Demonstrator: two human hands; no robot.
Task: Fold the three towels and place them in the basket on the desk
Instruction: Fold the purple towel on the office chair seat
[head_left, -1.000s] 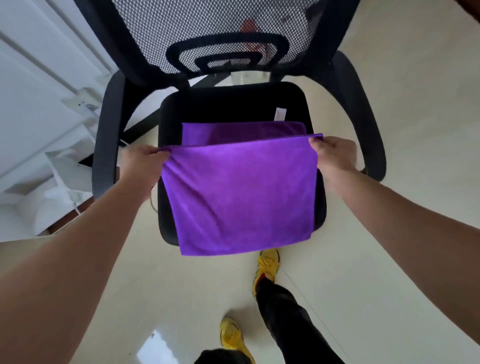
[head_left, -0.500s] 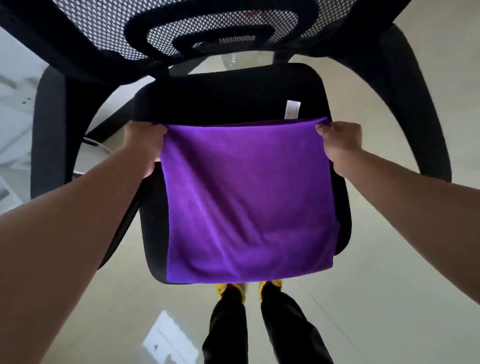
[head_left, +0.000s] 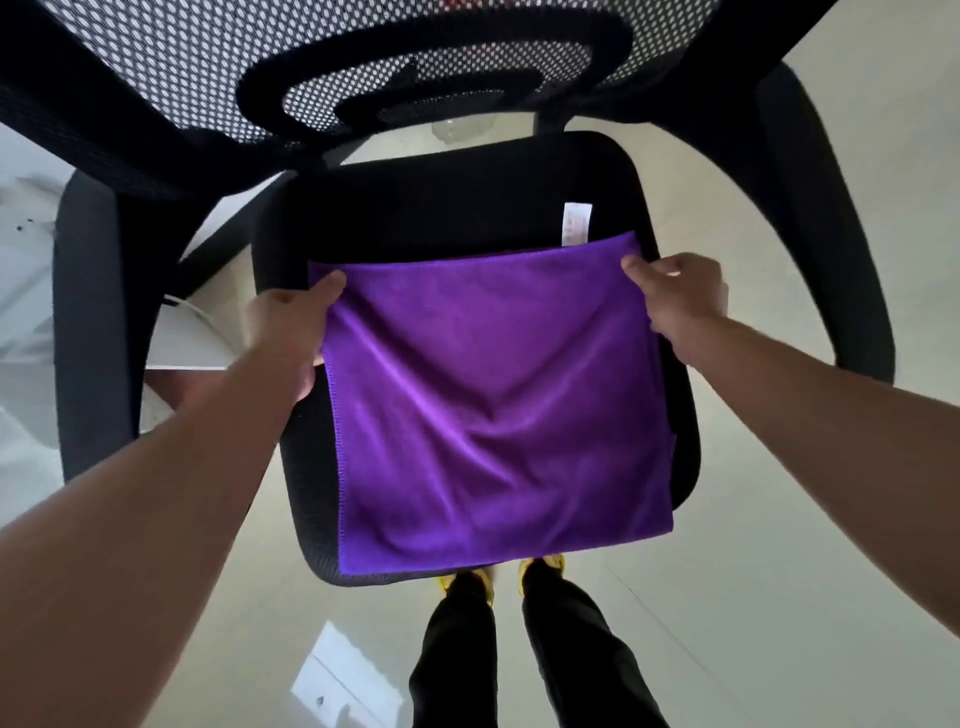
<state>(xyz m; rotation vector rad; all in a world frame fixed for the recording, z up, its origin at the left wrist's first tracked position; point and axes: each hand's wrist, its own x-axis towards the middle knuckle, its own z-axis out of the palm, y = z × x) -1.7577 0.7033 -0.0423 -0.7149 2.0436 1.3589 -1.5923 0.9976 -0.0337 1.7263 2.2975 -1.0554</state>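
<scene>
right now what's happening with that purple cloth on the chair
A person is folding a purple towel on a black chair seat. The left hand pinches its far left corner, the right hand its far right corner. The towel lies spread over the seat, slightly rumpled, with a white label poking out past its far edge.

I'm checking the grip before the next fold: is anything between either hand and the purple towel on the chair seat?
Nothing visible is. The left hand pinches the purple towel at its far left corner and the right hand at its far right corner, which lies on the chair seat. The basket is out of view.
</scene>
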